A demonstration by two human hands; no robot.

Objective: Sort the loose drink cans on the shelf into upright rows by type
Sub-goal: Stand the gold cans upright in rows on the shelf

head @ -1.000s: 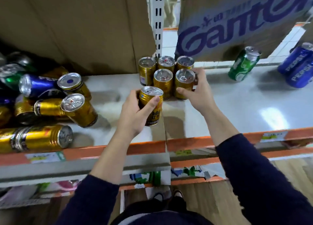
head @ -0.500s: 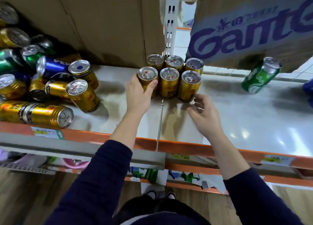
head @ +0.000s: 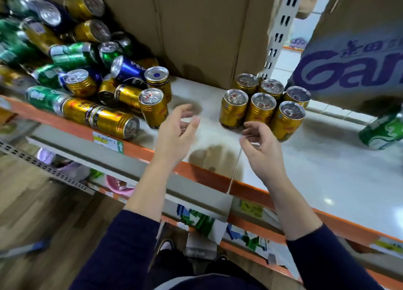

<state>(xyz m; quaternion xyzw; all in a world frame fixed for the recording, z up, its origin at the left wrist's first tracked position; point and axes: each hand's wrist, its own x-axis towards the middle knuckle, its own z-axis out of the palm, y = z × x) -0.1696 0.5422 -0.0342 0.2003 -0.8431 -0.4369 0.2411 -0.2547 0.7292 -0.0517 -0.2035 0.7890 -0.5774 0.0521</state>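
Pale shelf (head: 327,169) held six gold cans (head: 260,107) upright in two rows, with loose cans (head: 80,84) heaped to their left; just before them the left hand (head: 176,137) and right hand (head: 262,145) hovered empty, fingers loosely curled.

**A shop shelf among cartons, above a wooden floor**

The shelf (head: 327,171) had a pale, glossy board, and small spots of reflected light (head: 328,201) shone on it at the right. Its front edge was an orange strip (head: 202,177) with a yellow price label (head: 106,140) stuck on it. Behind stood a plain brown cardboard box (head: 196,27), and to the right another carton (head: 359,56) with big purple letters. Between them rose a white slotted upright (head: 278,34), and through the gap a light tiled floor (head: 283,64) was visible. Below, a lower shelf (head: 43,166) with a perforated edge held something pink (head: 117,187). The floor (head: 32,213) under it was of brown wood planks.
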